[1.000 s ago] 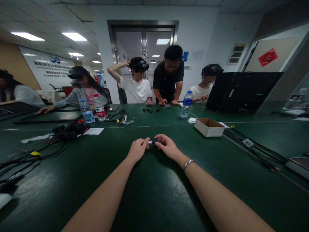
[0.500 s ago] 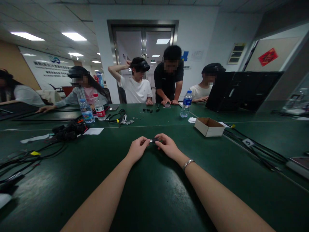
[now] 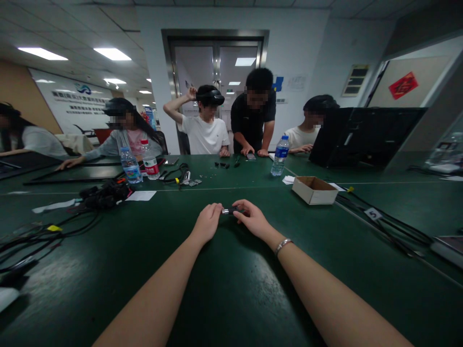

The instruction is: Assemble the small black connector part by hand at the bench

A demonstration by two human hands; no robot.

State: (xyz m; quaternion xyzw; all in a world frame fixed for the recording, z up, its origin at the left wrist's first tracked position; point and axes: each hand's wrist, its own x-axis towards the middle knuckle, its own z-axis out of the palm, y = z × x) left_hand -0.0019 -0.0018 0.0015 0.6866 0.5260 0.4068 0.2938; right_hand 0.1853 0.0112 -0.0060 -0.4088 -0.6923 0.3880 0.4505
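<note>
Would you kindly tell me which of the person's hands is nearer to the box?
Right. The right hand is left of the box in the view; the left hand is farther left, beyond the right hand.

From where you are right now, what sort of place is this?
Most likely an office or shared workroom. A wall sign with a blue logo hangs at the back left, a black monitor stands on the right, and people gather around a big green table.

Black and silver piece (image 3: pixel 229 211), green table (image 3: pixel 231 294), white box (image 3: pixel 323 198)
</note>
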